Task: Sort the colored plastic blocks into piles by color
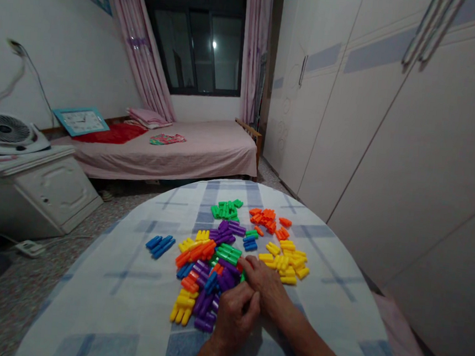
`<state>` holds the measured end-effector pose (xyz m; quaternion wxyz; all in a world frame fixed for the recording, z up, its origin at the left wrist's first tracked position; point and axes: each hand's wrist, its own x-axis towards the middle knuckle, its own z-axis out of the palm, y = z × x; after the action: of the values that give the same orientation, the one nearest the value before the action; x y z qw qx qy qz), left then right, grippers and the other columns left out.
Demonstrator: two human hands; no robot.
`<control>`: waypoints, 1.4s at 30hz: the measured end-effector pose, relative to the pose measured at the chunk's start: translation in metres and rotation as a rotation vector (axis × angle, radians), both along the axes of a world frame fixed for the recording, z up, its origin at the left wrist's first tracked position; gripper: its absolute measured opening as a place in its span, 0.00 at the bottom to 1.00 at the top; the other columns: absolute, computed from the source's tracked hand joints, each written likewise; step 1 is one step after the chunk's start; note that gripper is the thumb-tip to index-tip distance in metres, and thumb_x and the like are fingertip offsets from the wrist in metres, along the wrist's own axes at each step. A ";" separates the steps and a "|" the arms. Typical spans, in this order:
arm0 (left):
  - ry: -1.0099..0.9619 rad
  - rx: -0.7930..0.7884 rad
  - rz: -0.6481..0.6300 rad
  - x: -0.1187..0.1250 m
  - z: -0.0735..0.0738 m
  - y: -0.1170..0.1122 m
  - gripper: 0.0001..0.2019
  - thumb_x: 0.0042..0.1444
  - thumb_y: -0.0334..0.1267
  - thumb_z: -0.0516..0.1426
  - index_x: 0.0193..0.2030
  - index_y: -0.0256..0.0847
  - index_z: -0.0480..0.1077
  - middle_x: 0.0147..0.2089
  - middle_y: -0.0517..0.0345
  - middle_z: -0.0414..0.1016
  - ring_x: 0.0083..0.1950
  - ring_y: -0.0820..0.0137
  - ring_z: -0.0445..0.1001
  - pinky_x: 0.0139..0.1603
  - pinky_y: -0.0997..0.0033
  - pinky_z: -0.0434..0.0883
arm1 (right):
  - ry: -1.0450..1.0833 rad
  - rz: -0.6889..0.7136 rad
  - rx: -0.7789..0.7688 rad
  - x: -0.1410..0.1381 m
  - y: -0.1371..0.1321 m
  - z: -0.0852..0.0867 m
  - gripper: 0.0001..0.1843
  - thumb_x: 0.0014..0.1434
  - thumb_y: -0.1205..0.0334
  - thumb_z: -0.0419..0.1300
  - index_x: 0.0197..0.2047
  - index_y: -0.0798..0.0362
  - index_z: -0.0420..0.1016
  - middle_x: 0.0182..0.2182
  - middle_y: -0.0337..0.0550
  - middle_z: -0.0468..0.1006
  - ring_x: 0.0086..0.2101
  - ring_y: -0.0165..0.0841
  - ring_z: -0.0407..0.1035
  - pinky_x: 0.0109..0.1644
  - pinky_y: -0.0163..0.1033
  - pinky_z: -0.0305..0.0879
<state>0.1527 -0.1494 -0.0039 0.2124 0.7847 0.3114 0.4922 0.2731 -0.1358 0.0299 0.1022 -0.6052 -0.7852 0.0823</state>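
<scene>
A heap of small plastic pegs in mixed colours [209, 264] lies in the middle of a round table [118, 300] with a blue-checked cloth. My left hand [236, 316] rests at the heap's near edge, fingers curled into a loose fist, and what is inside it is hidden. My right hand [263, 285] lies just beyond it, fingers reaching into the purple and green pegs, fingertips pressed together among them. Sorted groups sit around: green pegs [226, 208], orange pegs [269, 219], yellow pegs [286, 258] and blue pegs [160, 245].
A bed [182, 148] with a pink cover stands behind the table below a dark window. White wardrobe doors [391, 130] run along the right. At left a white cabinet [40, 194] carries a small fan [4, 132], and a framed clock [80, 121] leans on the bed.
</scene>
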 end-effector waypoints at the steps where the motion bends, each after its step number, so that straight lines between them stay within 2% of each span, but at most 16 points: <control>1: 0.001 -0.002 0.005 0.000 -0.001 0.000 0.13 0.61 0.30 0.49 0.24 0.40 0.58 0.22 0.61 0.65 0.25 0.76 0.64 0.26 0.76 0.59 | -0.012 -0.014 0.008 -0.001 0.000 -0.001 0.24 0.58 0.65 0.52 0.59 0.47 0.60 0.50 0.46 0.69 0.45 0.38 0.65 0.43 0.38 0.60; 7: 0.005 -0.003 0.026 0.000 -0.003 0.000 0.14 0.61 0.30 0.48 0.23 0.40 0.57 0.22 0.61 0.64 0.24 0.76 0.63 0.25 0.76 0.59 | -0.076 -0.040 0.063 -0.001 -0.003 -0.010 0.22 0.58 0.64 0.53 0.57 0.50 0.62 0.50 0.49 0.68 0.45 0.41 0.63 0.41 0.40 0.60; 14: -0.001 -0.013 0.006 0.000 0.003 0.000 0.13 0.61 0.30 0.49 0.24 0.40 0.60 0.23 0.60 0.67 0.26 0.76 0.66 0.27 0.77 0.61 | -0.106 -0.041 0.082 -0.006 0.003 -0.012 0.29 0.60 0.66 0.53 0.63 0.40 0.55 0.56 0.44 0.66 0.47 0.40 0.63 0.40 0.39 0.61; 20: -0.013 0.004 0.008 0.000 0.005 0.000 0.13 0.61 0.31 0.48 0.25 0.40 0.61 0.24 0.60 0.68 0.26 0.76 0.66 0.27 0.77 0.61 | -0.086 -0.060 0.102 -0.007 0.001 -0.015 0.23 0.60 0.65 0.53 0.58 0.45 0.62 0.58 0.46 0.64 0.48 0.40 0.63 0.43 0.40 0.62; 24: -0.009 0.014 0.010 0.000 0.005 0.001 0.13 0.61 0.30 0.48 0.24 0.40 0.60 0.23 0.60 0.67 0.25 0.76 0.66 0.27 0.77 0.61 | -0.112 -0.110 0.112 -0.007 0.003 -0.023 0.23 0.61 0.65 0.52 0.59 0.45 0.60 0.61 0.44 0.61 0.51 0.41 0.61 0.44 0.41 0.63; 27: -0.002 0.022 0.015 0.000 0.004 0.002 0.14 0.61 0.31 0.48 0.24 0.40 0.59 0.23 0.60 0.66 0.25 0.76 0.65 0.27 0.76 0.61 | -0.131 -0.139 0.119 -0.010 0.005 -0.023 0.22 0.61 0.65 0.52 0.59 0.44 0.59 0.59 0.43 0.63 0.49 0.40 0.62 0.41 0.40 0.63; 33: -0.020 -0.032 -0.013 0.000 0.005 0.001 0.14 0.62 0.32 0.48 0.24 0.40 0.60 0.24 0.59 0.67 0.26 0.75 0.65 0.29 0.76 0.62 | -0.122 -0.122 0.138 -0.011 0.006 -0.013 0.12 0.61 0.66 0.53 0.48 0.48 0.65 0.47 0.42 0.72 0.44 0.37 0.65 0.37 0.37 0.62; 39: 0.014 -0.017 0.019 -0.001 0.002 0.002 0.14 0.62 0.32 0.48 0.23 0.41 0.58 0.23 0.60 0.64 0.25 0.75 0.63 0.27 0.75 0.61 | -0.104 -0.129 0.121 -0.012 0.006 -0.012 0.19 0.62 0.64 0.52 0.56 0.46 0.61 0.51 0.44 0.70 0.46 0.38 0.64 0.37 0.38 0.63; 42: 0.013 -0.039 0.020 -0.002 0.001 0.003 0.14 0.61 0.32 0.48 0.23 0.41 0.59 0.23 0.60 0.64 0.26 0.75 0.63 0.28 0.75 0.61 | -0.086 -0.140 0.103 -0.013 0.006 -0.009 0.17 0.63 0.63 0.51 0.56 0.46 0.62 0.50 0.45 0.70 0.47 0.38 0.64 0.38 0.37 0.63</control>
<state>0.1505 -0.1468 -0.0024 0.2210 0.7803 0.3300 0.4830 0.2599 -0.1295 0.0209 0.1050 -0.6553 -0.7480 0.0086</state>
